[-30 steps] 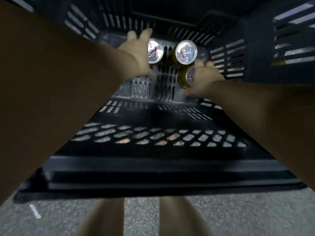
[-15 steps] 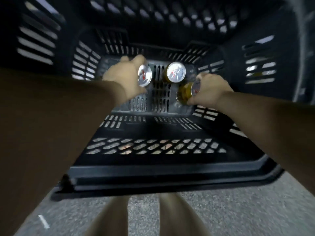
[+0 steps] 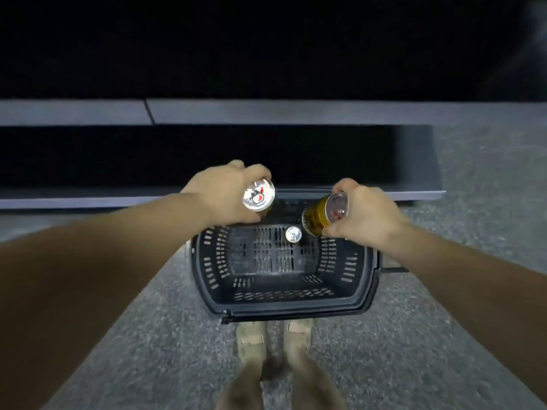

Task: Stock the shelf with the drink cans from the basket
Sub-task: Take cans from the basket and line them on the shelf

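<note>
My left hand grips a drink can whose silver top faces me. My right hand grips a second gold-sided can, tilted with its top toward me. Both cans are held above the far end of the black plastic basket, which stands on the floor in front of my feet. One more can stands upright on the basket's floor near its far wall. Beyond the basket runs the grey shelf, with dark openings above and below its edge.
The grey speckled floor surrounds the basket. A lower shelf ledge runs just behind the basket. The shelf unit ends at the right. My legs and feet are right behind the basket.
Both hands closed on a can each and lifted them out of the basket. My view pulled back from inside the basket to high above it, with the shelf now in sight.
</note>
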Demonstrator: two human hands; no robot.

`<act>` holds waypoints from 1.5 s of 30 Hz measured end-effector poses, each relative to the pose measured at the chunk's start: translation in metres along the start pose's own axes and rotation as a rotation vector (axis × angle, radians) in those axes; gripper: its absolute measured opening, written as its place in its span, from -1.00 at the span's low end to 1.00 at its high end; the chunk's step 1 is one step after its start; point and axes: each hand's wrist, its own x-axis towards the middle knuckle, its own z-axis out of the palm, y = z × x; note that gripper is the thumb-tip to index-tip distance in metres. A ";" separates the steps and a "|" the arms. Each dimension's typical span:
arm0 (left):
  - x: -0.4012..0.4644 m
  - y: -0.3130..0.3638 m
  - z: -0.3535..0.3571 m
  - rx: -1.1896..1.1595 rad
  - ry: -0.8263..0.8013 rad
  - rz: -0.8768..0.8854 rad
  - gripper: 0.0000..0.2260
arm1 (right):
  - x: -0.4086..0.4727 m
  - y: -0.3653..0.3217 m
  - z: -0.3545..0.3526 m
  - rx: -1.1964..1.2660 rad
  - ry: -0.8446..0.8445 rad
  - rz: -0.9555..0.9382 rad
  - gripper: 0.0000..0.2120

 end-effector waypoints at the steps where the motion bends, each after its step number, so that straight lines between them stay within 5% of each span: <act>1: -0.010 0.007 -0.023 0.016 0.020 0.013 -0.39 | -0.012 -0.011 -0.019 -0.014 0.015 -0.019 -0.32; 16: -0.180 0.115 -0.287 0.033 0.215 0.190 -0.39 | -0.189 -0.128 -0.279 -0.065 0.233 -0.290 -0.35; 28: -0.280 0.213 -0.450 -0.041 0.467 0.216 -0.39 | -0.298 -0.158 -0.449 0.213 0.461 -0.548 -0.27; 35: -0.280 0.238 -0.521 -0.060 0.663 0.196 -0.43 | -0.292 -0.173 -0.519 0.336 0.529 -0.598 -0.48; 45: -0.208 0.234 -0.584 0.184 0.632 0.155 -0.36 | -0.224 -0.199 -0.564 0.334 0.606 -0.518 -0.54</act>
